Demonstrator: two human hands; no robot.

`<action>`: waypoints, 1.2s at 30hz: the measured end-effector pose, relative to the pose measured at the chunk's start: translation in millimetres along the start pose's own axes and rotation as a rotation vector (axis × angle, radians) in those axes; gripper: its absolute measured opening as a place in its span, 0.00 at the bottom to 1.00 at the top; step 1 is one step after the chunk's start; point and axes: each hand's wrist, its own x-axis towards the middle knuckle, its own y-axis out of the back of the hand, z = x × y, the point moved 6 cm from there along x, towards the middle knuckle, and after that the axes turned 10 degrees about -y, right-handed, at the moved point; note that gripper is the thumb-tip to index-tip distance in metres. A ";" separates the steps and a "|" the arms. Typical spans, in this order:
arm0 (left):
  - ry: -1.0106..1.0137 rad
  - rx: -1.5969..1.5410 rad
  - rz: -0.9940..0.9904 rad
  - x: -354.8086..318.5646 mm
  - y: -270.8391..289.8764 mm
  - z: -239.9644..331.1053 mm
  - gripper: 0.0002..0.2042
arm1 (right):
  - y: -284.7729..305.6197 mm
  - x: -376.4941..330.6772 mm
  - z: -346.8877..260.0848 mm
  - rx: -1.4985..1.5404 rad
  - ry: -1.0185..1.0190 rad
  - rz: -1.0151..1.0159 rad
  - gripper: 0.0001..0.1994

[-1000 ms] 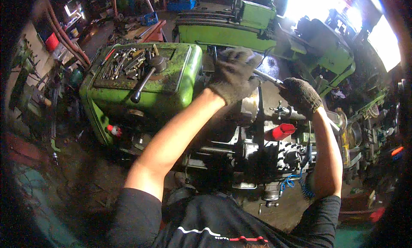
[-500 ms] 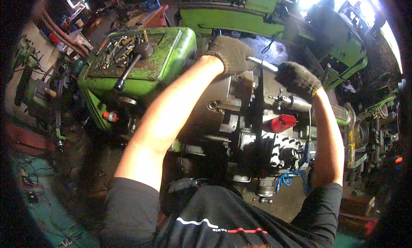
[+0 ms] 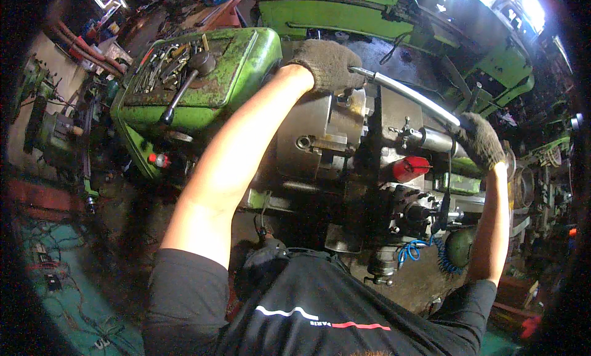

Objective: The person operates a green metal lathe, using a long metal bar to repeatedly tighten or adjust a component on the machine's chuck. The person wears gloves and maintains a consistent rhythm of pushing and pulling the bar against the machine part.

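Observation:
I lean over a green lathe. My left hand (image 3: 329,65), in a grey knit glove, grips the inner end of a long shiny metal bar (image 3: 409,97) above the big steel chuck (image 3: 320,137). My right hand (image 3: 481,140), also gloved, is closed around the bar's outer end near the carriage. The bar slants from upper left to lower right across the chuck. A red cap (image 3: 411,167) sits on the tool post just below the bar.
The green headstock (image 3: 246,66) has a tray of several wrenches (image 3: 163,63) and a black lever (image 3: 184,85) on top. A blue coiled hose (image 3: 414,252) hangs below the carriage. More green machines (image 3: 369,14) stand behind. Pipes and clutter fill the left side.
Both hands have shifted along with the bar: the left hand now sits over the chuck top, the right hand has swung farther right and down. The view has tilted closer to the lathe.

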 end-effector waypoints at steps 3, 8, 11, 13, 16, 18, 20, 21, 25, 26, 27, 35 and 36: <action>-0.058 0.109 0.001 5.2 -7.6 -12.2 0.22 | 1.1 -32.6 -30.9 -0.156 -0.035 -0.113 0.21; -0.106 0.267 -0.112 7.8 -2.3 -8.5 0.26 | -4.3 -78.7 -75.6 -0.054 -0.156 -0.042 0.19; -0.217 0.265 -0.048 16.2 -3.7 -7.0 0.29 | -15.7 -81.6 -52.1 -0.043 -0.231 0.045 0.24; -0.303 0.245 0.050 11.7 -4.2 -7.3 0.32 | -15.5 -81.5 -54.8 -0.076 -0.373 0.052 0.27; -0.294 0.161 0.141 8.5 -5.6 -18.0 0.34 | -20.2 -73.2 -64.3 -0.186 -0.482 0.070 0.33; -0.275 0.127 0.116 13.2 -5.8 -24.8 0.42 | -18.5 -73.0 -69.1 -0.203 -0.572 0.072 0.34; -0.272 0.093 0.098 13.4 -2.3 -22.6 0.43 | -12.9 -79.6 -78.9 -0.170 -0.602 0.121 0.33; -0.271 0.080 0.082 12.5 -2.2 -19.3 0.43 | -15.5 -84.2 -75.7 -0.184 -0.614 0.129 0.33; -0.353 0.068 0.142 23.1 -2.4 1.2 0.40 | -19.6 -141.7 -88.3 -0.165 -0.855 0.041 0.31; -0.369 0.089 0.126 23.4 4.4 -10.5 0.33 | -23.9 -140.5 -126.4 -0.208 -1.004 -0.050 0.30; -0.434 0.110 0.124 17.9 13.7 -22.0 0.27 | -21.6 -145.5 -177.4 -0.116 -0.991 0.027 0.31; -0.458 0.170 0.104 56.9 -7.6 -20.2 0.22 | -3.3 -165.6 -207.3 -0.020 -0.886 -0.133 0.32; -0.442 0.164 0.114 59.3 -7.9 -22.0 0.21 | -0.8 -163.2 -202.4 0.011 -0.835 -0.141 0.32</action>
